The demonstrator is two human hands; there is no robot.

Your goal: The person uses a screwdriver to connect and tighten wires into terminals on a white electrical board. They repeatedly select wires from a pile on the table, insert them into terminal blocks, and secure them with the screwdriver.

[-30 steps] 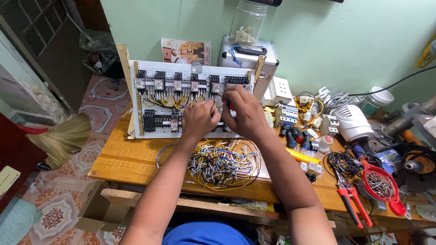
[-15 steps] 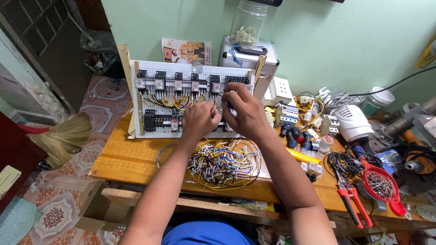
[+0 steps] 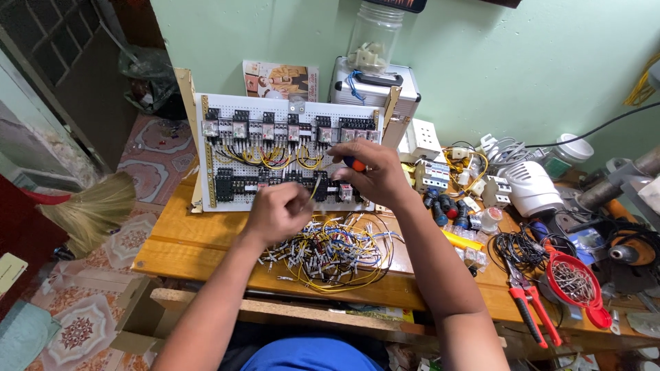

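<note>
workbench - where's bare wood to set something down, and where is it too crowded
The bare wood of the workbench lies at its left front, between the white panel board and the wire pile. A thin strip runs along the front edge below the wires. Right of the right hand, breakers, red pliers and a red strainer crowd it.

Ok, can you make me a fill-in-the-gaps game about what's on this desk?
1. The right hand holds a small tool with an orange and blue handle against the white ____ panel.
2. The left hand pinches a thin ____ wire.
3. The pliers by the red strainer have ____ handles.
4. A clear ____ stands on the silver case.

Missing words: wiring; yellow; red; jar
</note>
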